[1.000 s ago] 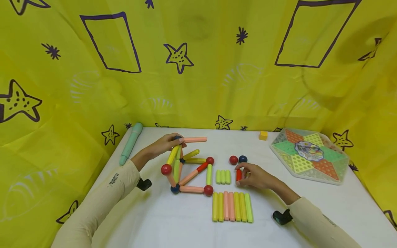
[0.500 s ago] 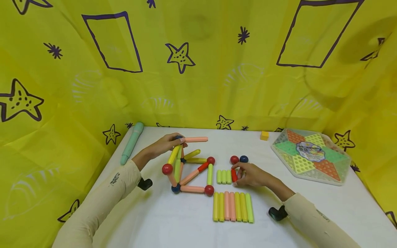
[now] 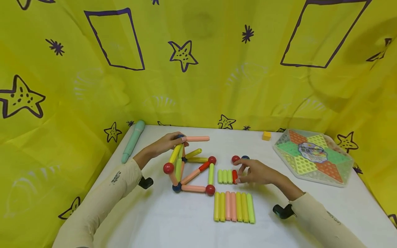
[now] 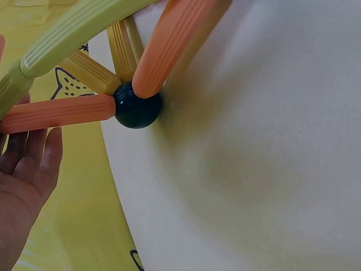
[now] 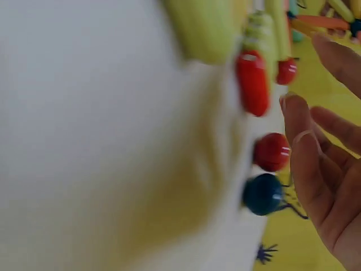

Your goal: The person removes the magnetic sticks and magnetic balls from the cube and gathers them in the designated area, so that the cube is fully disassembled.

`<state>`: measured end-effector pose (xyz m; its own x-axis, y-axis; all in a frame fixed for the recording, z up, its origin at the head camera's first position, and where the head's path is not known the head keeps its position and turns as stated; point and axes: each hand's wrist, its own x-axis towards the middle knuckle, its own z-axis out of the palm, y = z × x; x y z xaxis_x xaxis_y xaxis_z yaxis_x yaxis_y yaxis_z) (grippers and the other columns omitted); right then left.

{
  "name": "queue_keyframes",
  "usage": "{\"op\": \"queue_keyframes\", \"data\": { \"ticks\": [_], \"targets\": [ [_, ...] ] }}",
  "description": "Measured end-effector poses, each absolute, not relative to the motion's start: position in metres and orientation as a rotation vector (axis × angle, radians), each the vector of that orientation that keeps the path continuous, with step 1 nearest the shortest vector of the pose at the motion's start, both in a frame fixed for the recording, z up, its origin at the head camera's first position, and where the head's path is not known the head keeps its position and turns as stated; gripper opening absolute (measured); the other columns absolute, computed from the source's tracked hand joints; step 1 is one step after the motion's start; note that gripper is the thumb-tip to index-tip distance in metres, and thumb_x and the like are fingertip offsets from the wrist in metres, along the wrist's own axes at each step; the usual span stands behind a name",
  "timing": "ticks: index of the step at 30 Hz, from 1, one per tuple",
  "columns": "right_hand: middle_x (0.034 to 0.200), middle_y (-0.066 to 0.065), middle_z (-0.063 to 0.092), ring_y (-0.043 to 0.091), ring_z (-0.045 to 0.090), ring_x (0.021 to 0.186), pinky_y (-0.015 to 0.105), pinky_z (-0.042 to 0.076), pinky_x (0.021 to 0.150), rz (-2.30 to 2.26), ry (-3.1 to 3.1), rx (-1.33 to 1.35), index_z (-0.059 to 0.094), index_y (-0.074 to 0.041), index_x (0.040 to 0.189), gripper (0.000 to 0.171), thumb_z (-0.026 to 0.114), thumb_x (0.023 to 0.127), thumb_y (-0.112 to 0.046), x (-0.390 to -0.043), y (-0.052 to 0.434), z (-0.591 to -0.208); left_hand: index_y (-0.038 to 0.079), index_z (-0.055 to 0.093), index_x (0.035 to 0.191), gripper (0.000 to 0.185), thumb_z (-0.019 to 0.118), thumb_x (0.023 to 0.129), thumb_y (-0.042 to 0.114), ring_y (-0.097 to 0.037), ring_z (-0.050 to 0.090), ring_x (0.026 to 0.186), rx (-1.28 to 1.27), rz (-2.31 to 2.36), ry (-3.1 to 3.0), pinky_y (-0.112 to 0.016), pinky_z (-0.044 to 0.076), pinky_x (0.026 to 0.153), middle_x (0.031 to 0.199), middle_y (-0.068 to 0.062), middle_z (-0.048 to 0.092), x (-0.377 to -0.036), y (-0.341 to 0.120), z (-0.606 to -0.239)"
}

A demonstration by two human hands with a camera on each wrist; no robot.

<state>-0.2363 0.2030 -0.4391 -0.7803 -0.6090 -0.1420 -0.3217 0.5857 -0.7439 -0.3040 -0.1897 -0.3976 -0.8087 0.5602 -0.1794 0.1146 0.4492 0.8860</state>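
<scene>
A staged play corner: a white table (image 3: 173, 220) walled by yellow star-printed cloth (image 3: 198, 69), toys about.

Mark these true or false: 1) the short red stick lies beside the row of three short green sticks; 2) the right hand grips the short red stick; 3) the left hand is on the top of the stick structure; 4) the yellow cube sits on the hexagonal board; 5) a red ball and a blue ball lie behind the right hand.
1) True: the short red stick lies at the right end of the short green sticks.
2) False: the right hand is open beside it.
3) True: the left hand holds the stick structure at its top.
4) False: the yellow cube sits on the table, left of the hexagonal board.
5) True: red ball, blue ball.
</scene>
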Motion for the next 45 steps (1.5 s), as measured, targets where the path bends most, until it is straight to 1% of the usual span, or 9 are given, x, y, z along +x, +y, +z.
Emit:
{"op": "queue_keyframes", "data": {
  "ticks": [5, 11, 15, 18, 21, 27, 32, 41, 45],
  "targets": [
    [0.103, 0.011, 0.068, 0.022, 0.065, 0.074, 0.03, 0.055, 0.063, -1.138, 2.567, -0.838, 0.059, -0.001, 0.128, 0.041, 0.071, 0.095, -0.022, -0.254, 0.186, -0.405, -0.001, 0.049, 0.136, 0.049, 0.042, 0.108, 0.039, -0.034, 0.056, 0.126, 0.57, 1.314, 2.276, -0.05, 0.043, 0.107, 0.134, -0.021, 0.06, -0.305, -0.19, -0.395],
    [0.127, 0.016, 0.064, 0.032, 0.065, 0.109, 0.045, 0.056, 0.09, -1.21, 2.702, -0.814, 0.059, -0.006, 0.13, 0.041, 0.067, 0.098, -0.029, -0.277, 0.138, -0.382, 0.0, 0.052, 0.131, 0.046, 0.034, 0.11, 0.038, -0.041, 0.053, 0.128, 0.599, 1.38, 2.205, -0.052, 0.043, 0.108, 0.136, -0.024, 0.057, -0.305, -0.193, -0.396],
    [0.133, 0.016, 0.061, 0.035, 0.061, 0.118, 0.052, 0.05, 0.1, -1.214, 2.685, -0.888, 0.057, -0.004, 0.133, 0.045, 0.067, 0.098, -0.03, -0.288, 0.105, -0.379, -0.002, 0.049, 0.134, 0.047, 0.034, 0.11, 0.036, -0.043, 0.051, 0.129, 0.604, 1.42, 2.162, -0.052, 0.043, 0.109, 0.138, -0.024, 0.055, -0.302, -0.192, -0.393],
    [0.13, 0.015, 0.063, 0.031, 0.063, 0.113, 0.047, 0.053, 0.095, -1.151, 2.676, -0.918, 0.057, -0.005, 0.134, 0.047, 0.067, 0.097, -0.033, -0.295, 0.083, -0.38, 0.0, 0.048, 0.135, 0.045, 0.036, 0.11, 0.036, -0.036, 0.053, 0.13, 0.58, 1.405, 2.188, -0.052, 0.043, 0.109, 0.138, -0.022, 0.056, -0.301, -0.192, -0.392],
    [0.119, 0.014, 0.067, 0.025, 0.066, 0.095, 0.04, 0.056, 0.08, -1.102, 2.666, -0.915, 0.059, -0.006, 0.13, 0.045, 0.067, 0.097, -0.035, -0.3, 0.067, -0.381, 0.003, 0.048, 0.136, 0.045, 0.038, 0.11, 0.038, -0.033, 0.053, 0.131, 0.558, 1.379, 2.225, -0.052, 0.043, 0.109, 0.138, -0.019, 0.058, -0.301, -0.191, -0.393],
    [0.09, 0.008, 0.065, 0.017, 0.058, 0.061, 0.029, 0.047, 0.055, -1.051, 2.656, -0.886, 0.061, -0.009, 0.119, 0.036, 0.064, 0.098, -0.039, -0.306, 0.049, -0.386, 0.004, 0.049, 0.136, 0.045, 0.039, 0.109, 0.038, -0.032, 0.054, 0.13, 0.504, 1.345, 2.287, -0.051, 0.044, 0.109, 0.137, -0.017, 0.06, -0.299, -0.19, -0.393],
    [0.073, 0.003, 0.062, 0.017, 0.055, 0.056, 0.027, 0.04, 0.05, -1.07, 2.69, -0.864, 0.068, -0.014, 0.103, 0.031, 0.06, 0.099, -0.044, -0.307, 0.042, -0.389, 0.004, 0.049, 0.136, 0.045, 0.039, 0.109, 0.039, -0.032, 0.055, 0.128, 0.508, 1.348, 2.305, -0.051, 0.044, 0.108, 0.136, -0.017, 0.059, -0.297, -0.191, -0.392],
    [0.068, 0.0, 0.057, 0.016, 0.049, 0.059, 0.026, 0.037, 0.052, -1.158, 2.74, -0.874, 0.073, -0.013, 0.078, 0.036, 0.064, 0.096, -0.044, -0.308, 0.04, -0.391, 0.003, 0.048, 0.136, 0.045, 0.034, 0.111, 0.038, -0.034, 0.054, 0.13, 0.519, 1.363, 2.291, -0.053, 0.043, 0.11, 0.137, -0.019, 0.058, -0.298, -0.192, -0.392],
    [0.066, 0.0, 0.054, 0.015, 0.047, 0.057, 0.026, 0.035, 0.051, -1.154, 2.732, -0.884, 0.07, -0.016, 0.075, 0.036, 0.065, 0.096, -0.044, -0.308, 0.044, -0.394, 0.003, 0.05, 0.133, 0.044, 0.035, 0.11, 0.038, -0.032, 0.054, 0.128, 0.506, 1.361, 2.3, -0.052, 0.043, 0.109, 0.135, -0.017, 0.059, -0.297, -0.192, -0.393]
  ]
}}
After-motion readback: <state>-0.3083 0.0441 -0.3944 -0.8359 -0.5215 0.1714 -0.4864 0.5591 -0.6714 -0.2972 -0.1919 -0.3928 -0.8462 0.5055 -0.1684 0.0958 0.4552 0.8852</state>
